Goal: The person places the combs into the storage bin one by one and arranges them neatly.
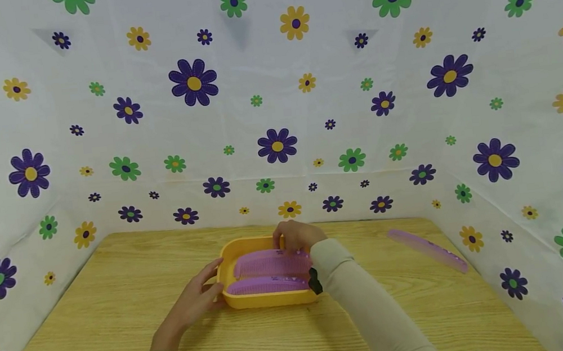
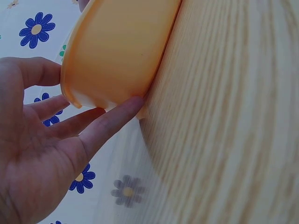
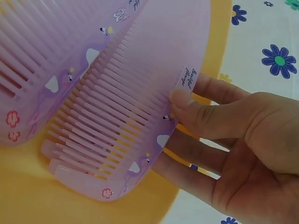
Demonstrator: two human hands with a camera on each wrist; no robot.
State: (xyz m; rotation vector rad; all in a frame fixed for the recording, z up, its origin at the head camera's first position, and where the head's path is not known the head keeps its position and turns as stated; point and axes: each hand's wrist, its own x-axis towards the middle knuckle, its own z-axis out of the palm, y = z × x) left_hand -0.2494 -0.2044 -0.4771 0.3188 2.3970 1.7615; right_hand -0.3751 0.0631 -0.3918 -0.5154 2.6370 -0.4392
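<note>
A yellow plastic tub [image 1: 263,300] stands on the table with pink-purple combs inside. My left hand [image 1: 196,296] rests on its left end; in the left wrist view, spread, fairly straight fingertips and thumb touch the tub's outer wall [image 2: 117,51]. Over the tub's far side, my right hand [image 1: 299,235] pinches a translucent pink comb [image 3: 182,42] by its printed spine, thumb on top and fingers behind. This comb overlaps at least one more comb beneath it, whose teeth show in the right wrist view. Nearer me in the tub lies another comb [image 1: 256,285].
A single pink comb [image 1: 428,250] lies slanted on the wooden table [image 1: 385,301], right of the tub and near the right edge. White cloth [image 1: 269,46] printed with flowers encloses the table at the back and sides.
</note>
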